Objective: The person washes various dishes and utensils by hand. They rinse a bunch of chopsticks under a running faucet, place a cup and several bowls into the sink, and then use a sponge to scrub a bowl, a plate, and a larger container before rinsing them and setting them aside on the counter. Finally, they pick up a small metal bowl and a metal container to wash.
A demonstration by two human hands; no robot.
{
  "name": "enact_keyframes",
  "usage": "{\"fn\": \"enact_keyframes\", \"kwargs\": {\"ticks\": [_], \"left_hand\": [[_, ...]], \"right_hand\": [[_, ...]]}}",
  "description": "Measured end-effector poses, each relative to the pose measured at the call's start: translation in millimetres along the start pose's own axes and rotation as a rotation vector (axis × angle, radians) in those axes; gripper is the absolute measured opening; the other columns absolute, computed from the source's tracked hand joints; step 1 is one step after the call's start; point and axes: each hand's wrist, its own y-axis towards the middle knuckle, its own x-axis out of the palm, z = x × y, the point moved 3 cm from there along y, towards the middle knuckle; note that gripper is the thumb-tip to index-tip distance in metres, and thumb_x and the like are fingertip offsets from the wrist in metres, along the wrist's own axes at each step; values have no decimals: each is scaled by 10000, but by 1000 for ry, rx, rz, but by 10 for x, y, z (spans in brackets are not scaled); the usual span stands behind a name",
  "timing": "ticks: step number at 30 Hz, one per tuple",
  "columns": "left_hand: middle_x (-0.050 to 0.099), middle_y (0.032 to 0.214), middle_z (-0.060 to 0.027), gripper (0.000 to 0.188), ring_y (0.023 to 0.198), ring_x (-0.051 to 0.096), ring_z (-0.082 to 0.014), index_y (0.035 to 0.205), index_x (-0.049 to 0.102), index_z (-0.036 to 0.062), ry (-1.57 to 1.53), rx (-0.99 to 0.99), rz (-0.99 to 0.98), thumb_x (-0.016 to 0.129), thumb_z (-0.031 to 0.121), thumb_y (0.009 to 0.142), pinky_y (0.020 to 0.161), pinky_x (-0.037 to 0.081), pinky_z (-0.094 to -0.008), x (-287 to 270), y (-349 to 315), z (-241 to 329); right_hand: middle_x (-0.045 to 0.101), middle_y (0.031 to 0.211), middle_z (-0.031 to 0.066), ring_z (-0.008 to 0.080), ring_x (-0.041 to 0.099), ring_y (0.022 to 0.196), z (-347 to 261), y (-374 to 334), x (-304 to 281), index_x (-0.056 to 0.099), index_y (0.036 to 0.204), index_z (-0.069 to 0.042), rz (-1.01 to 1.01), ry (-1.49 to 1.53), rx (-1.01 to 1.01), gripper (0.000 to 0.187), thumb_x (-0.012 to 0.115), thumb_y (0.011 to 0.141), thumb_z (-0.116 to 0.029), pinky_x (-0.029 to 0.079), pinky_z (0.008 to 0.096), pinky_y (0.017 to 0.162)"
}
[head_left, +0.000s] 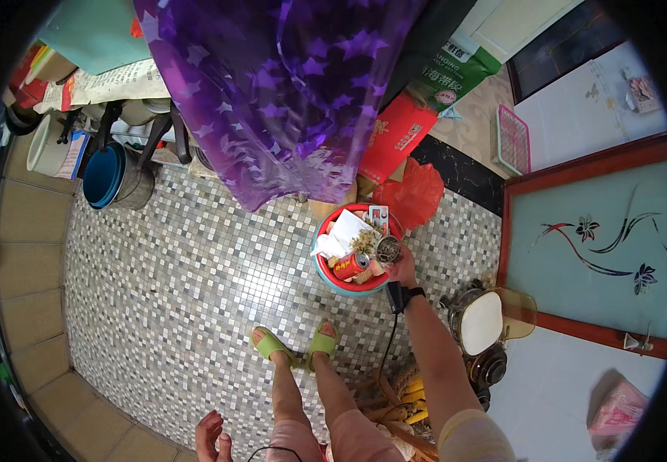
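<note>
Over the right side of a round waste bin (322,271), blue-green outside with a red liner, my right hand (403,267) grips a small round metal cup (388,249). Its mouth faces up toward me; whether it is solid or mesh I cannot tell. Beside it in the bin lies a clump of brownish, leafy scraps (362,242). White crumpled paper (346,229), a red drink can (351,266) and a small red-and-white packet (379,216) lie around the clump. My left hand (212,437) hangs low near my leg, holding nothing, its fingers loosely curled and apart.
A purple star-patterned cloth (272,92) drapes down behind the bin. Red plastic (412,194) lies beside it. Pots, with a blue bucket (104,175), stand at left. At right are a frosted-glass door (587,246) and appliances (481,323). My green slippers (273,344) rest on mosaic floor.
</note>
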Motion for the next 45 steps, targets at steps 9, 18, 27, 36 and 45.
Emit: {"fn": "enact_keyframes", "kwargs": {"ticks": [9,18,27,36,45], "left_hand": [[501,1177,-110,308,1057,511,-203,1137,502,12,-122,105,-176,538,26,831,915,407,-321,298,439,29],[636,873,-110,396,769,601,-218,1118,558,41,348,732,-401,596,308,828,666,463,-290,1984,1975,1332],[590,632,-178,221,626,580,-363,834,640,62,744,777,-173,540,257,807,622,476,-443,2301,2098,1353],[614,580,-101,189,595,617,-280,868,633,39,478,546,-200,518,186,840,612,497,-383,2201,2223,1252],[623,558,-55,240,560,631,-212,897,636,50,437,442,-194,485,234,873,593,503,-327,2073,2320,1041]], "right_hand": [[520,1188,104,264,528,1065,-208,-612,496,466,1161,-51,-212,132,-80,371,344,933,-317,452,421,892],[496,1195,67,151,478,1100,-406,-1302,1228,389,1254,-13,-513,-460,-69,369,412,951,-221,418,295,946],[569,828,30,103,529,731,-685,-1535,1586,536,866,0,-444,-781,137,333,421,945,-302,434,233,676],[508,729,10,90,463,617,-767,-1348,1314,544,850,-12,-452,-598,27,109,474,894,-82,399,242,582],[494,715,8,94,470,671,-925,-1161,1113,543,878,-20,-351,-279,-169,174,433,920,-147,385,214,650]]}}
